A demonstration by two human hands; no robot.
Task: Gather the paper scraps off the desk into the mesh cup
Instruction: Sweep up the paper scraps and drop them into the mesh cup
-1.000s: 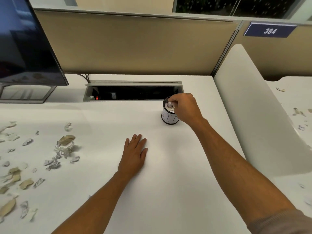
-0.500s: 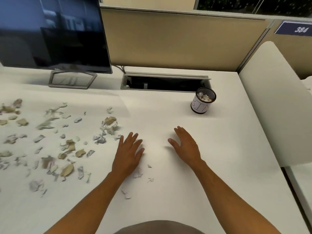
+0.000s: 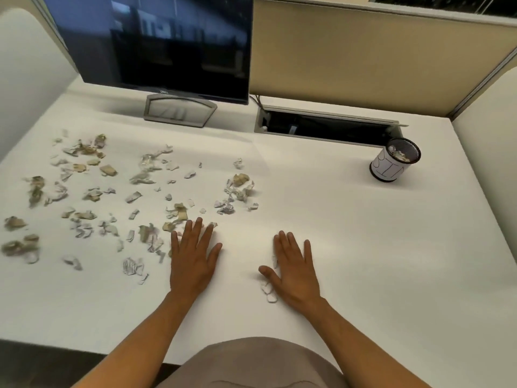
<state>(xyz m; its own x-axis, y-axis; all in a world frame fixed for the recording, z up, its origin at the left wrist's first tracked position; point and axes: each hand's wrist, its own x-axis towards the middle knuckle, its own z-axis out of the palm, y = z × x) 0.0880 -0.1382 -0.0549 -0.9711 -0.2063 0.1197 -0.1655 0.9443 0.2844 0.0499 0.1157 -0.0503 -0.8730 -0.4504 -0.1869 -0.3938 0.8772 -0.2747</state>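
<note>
— Where are your hands lying?

— Both are lying flat on the desk (image 3: 363,261), fingers straight, gripping nothing. My left hand (image 3: 193,261) is touching the near edge of the scraps (image 3: 134,191), which are spreading out to its left and beyond its fingertips. A few white bits (image 3: 267,289) are sitting against my right hand (image 3: 295,273), by the thumb.

— And the cup (image 3: 394,162)?

— It is standing far off beyond my right fingertips, to the right, near the slot (image 3: 327,127), with paper already inside. Bare desk is lying between.

— What is differing from half a second ago?

— My right hand is sitting lower, now touching those bits.
</note>
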